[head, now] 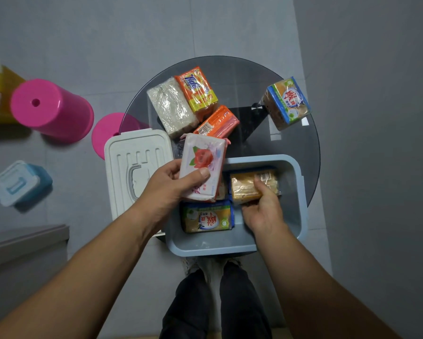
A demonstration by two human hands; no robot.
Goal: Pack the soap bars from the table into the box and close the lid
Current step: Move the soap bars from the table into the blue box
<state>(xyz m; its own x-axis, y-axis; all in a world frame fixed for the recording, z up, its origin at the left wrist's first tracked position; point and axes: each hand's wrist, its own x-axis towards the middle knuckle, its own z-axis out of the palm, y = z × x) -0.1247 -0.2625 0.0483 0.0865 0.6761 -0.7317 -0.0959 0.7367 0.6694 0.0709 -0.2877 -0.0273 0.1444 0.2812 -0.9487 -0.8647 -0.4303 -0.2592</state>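
Packing is partly done: your left hand (173, 184) has its fingers closed on the rose soap (204, 165), your right hand (263, 211) presses a yellow bar (248, 185) in the box (301, 204); four bars and the lid (132, 167) remain.

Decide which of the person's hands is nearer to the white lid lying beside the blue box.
Left. The left hand, holding the rose-print soap pack, sits right at the white lid's right edge. The right hand is inside the blue box, farther right.
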